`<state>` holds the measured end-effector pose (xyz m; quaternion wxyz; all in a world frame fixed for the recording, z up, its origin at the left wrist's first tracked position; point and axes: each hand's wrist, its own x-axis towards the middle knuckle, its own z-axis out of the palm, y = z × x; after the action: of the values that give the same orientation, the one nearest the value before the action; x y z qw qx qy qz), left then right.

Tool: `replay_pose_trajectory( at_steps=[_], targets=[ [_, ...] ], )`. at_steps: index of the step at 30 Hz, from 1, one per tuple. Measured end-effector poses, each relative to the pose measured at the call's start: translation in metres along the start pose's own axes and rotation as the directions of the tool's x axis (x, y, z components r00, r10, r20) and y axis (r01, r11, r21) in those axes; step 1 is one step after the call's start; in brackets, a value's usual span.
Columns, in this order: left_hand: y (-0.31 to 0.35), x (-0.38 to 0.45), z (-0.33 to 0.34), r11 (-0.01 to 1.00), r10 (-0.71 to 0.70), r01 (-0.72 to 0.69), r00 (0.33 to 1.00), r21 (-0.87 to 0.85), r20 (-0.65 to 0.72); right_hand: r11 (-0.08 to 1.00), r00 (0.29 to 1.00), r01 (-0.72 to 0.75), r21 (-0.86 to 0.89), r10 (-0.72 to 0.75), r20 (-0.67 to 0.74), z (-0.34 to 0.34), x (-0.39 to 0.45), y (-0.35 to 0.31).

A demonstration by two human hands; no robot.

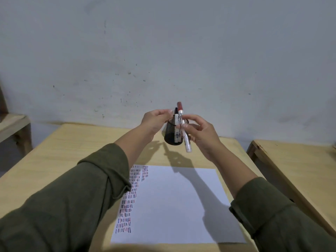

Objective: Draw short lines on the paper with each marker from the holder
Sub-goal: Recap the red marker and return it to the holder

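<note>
A black mesh holder (172, 135) stands on the wooden table (76, 148) beyond the paper. My left hand (155, 120) grips its rim from the left. A black-capped marker (176, 118) stands inside it. My right hand (198, 131) pinches a white marker with a red cap (183, 128), held upright and slightly tilted just in front of the holder, clear of the table. The white paper (178, 202) lies nearer to me, with rows of short red, blue and black lines (127, 211) down its left side, partly hidden by my left sleeve.
A grey wall (163, 51) rises right behind the table. A second wooden table (298, 164) stands to the right across a narrow gap. Another wooden piece of furniture (12, 124) sits at the far left.
</note>
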<state>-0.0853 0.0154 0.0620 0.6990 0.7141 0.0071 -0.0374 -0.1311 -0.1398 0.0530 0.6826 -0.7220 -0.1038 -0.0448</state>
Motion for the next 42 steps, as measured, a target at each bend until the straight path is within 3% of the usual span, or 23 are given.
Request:
replay_pose_trajectory(
  at_steps=[4, 9, 13, 18, 29, 42],
  targets=[
    [-0.011, 0.028, 0.002, 0.984, 0.014, 0.004, 0.995, 0.175, -0.1, 0.995, 0.99, 0.052, -0.09, -0.063, -0.123, -0.012, 0.04, 0.0],
    [-0.026, 0.058, 0.006, 0.937, 0.06, -0.018, 0.992, 0.348, -0.11, 0.952, 0.956, 0.08, -0.295, -0.157, -0.248, -0.015, 0.094, 0.004],
    [-0.034, 0.072, 0.01, 0.906, 0.101, -0.054, 0.991, 0.421, -0.091, 0.866, 0.951, 0.106, -0.488, -0.232, -0.205, -0.009, 0.12, 0.013],
    [-0.043, 0.083, 0.014, 0.873, 0.138, -0.082, 0.987, 0.48, -0.082, 0.788, 0.974, 0.072, -0.611, -0.186, -0.125, -0.003, 0.133, 0.034],
    [-0.057, 0.097, 0.014, 0.858, 0.161, -0.086, 0.981, 0.507, -0.105, 0.737, 0.994, 0.045, -0.674, -0.101, -0.045, 0.0, 0.145, 0.064],
    [-0.061, 0.101, 0.015, 0.857, 0.164, -0.088, 0.981, 0.508, -0.107, 0.601, 0.999, 0.012, -0.799, -0.044, -0.019, 0.0, 0.154, 0.066]
  ],
)
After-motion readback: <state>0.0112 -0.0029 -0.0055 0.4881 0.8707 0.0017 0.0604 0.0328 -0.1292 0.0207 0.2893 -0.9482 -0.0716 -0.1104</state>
